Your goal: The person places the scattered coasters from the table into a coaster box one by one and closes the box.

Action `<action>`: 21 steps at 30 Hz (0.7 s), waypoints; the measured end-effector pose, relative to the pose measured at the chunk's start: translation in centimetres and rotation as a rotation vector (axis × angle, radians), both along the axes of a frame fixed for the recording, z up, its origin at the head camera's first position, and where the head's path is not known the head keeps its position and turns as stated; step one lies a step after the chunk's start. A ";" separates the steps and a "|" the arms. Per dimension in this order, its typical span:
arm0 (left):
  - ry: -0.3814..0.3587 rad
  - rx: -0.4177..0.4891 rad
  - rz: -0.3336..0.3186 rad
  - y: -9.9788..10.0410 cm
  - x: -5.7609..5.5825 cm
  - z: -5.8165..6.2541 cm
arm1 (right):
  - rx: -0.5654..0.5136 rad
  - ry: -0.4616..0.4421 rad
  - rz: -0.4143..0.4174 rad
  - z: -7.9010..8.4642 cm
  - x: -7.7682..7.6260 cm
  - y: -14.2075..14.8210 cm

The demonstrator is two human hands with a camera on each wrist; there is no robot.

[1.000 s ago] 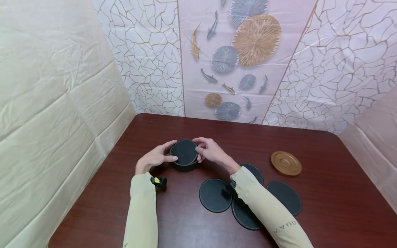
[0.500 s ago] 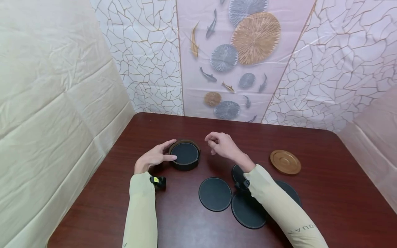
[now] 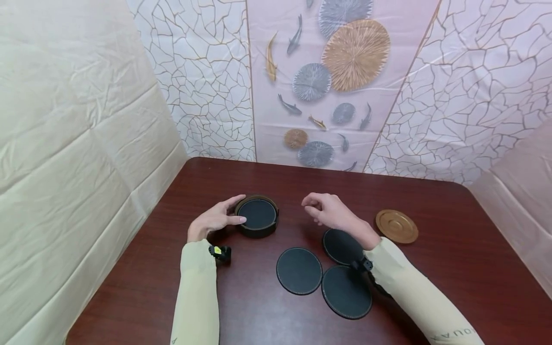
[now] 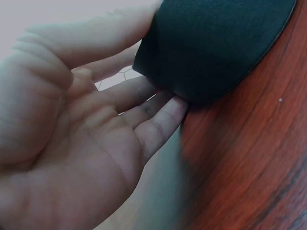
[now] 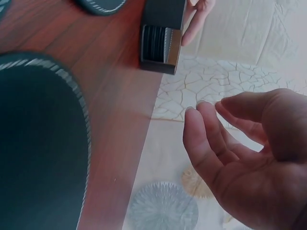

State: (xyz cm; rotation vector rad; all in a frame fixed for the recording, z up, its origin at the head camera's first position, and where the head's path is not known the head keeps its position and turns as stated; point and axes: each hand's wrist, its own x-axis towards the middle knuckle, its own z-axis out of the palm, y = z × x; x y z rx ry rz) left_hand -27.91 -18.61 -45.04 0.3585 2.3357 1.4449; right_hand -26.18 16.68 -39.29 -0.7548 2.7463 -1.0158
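A round black coaster holder (image 3: 258,233) stands left of the table's middle, with a black coaster (image 3: 257,213) lying inside it. My left hand (image 3: 212,221) grips the holder's left side, thumb at the near rim and fingers round behind. In the left wrist view, fingertips press against the dark holder wall (image 4: 216,52). Through a slot in that wall, the right wrist view reveals several stacked coasters (image 5: 154,43). My right hand (image 3: 328,210) hovers to the right of the holder, fingers loosely bent and holding nothing.
Loose black coasters with stitched edges, such as the near-left coaster (image 3: 299,271), lie right of centre. One is mostly covered by the right sleeve (image 3: 409,285). Farther right rests a brown round disc (image 3: 396,226). A patterned curtain (image 3: 315,96) hangs behind the table (image 3: 250,306).
My right hand has let go of a coaster at the holder and moved away to the right. That coaster has dropped lower into the holder. The left hand stays in place.
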 end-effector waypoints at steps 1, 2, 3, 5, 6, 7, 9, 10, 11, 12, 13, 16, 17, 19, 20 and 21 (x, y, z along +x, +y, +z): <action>0.007 0.001 -0.003 0.0 0.0 0.0 | 0.010 0.005 0.003 -0.1 0.1 0.3; 0.014 0.002 -0.006 0.0 -0.1 -0.1 | 0.017 0.012 0.007 -0.2 0.2 0.7; 0.018 0.004 -0.010 0.0 -0.1 -0.1 | 0.025 0.018 0.008 -0.3 0.3 1.1; 0.017 0.005 -0.008 0.0 -0.1 -0.1 | 0.035 0.028 0.011 -0.6 0.5 1.8; 0.016 0.005 -0.007 0.0 -0.1 -0.1 | 0.039 0.031 0.014 -0.7 0.7 2.1; 0.013 0.005 -0.004 0.0 0.0 -0.1 | 0.042 0.034 0.016 -0.9 0.8 2.5; 0.010 0.003 -0.001 -0.1 0.0 0.0 | 0.046 0.031 0.016 -1.1 1.1 3.1; 0.010 -0.001 0.000 -0.1 0.0 0.0 | 0.048 0.029 0.016 -1.2 1.2 3.4; 0.006 0.001 0.002 -0.1 0.1 0.0 | 0.047 0.023 0.013 -1.2 1.4 3.7; 0.004 0.002 0.004 -0.1 0.1 0.0 | 0.050 0.019 0.009 -1.3 1.5 4.1; 0.002 0.004 0.004 -0.1 0.1 0.0 | 0.057 0.020 0.003 -1.3 1.7 4.4; 0.005 0.004 0.001 0.0 0.1 0.0 | 0.087 0.024 -0.013 -1.5 2.1 5.2; 0.005 0.005 0.001 0.0 0.1 0.0 | 0.099 0.026 -0.020 -1.6 2.2 5.5; 0.010 0.003 -0.002 0.0 0.1 0.0 | 0.125 0.036 -0.025 -1.8 2.4 5.9; 0.012 0.003 -0.003 0.0 0.1 0.1 | 0.134 0.037 -0.025 -1.9 2.4 6.1; 0.012 0.006 -0.003 0.0 0.1 0.1 | 0.141 0.036 -0.026 -2.0 2.5 6.3</action>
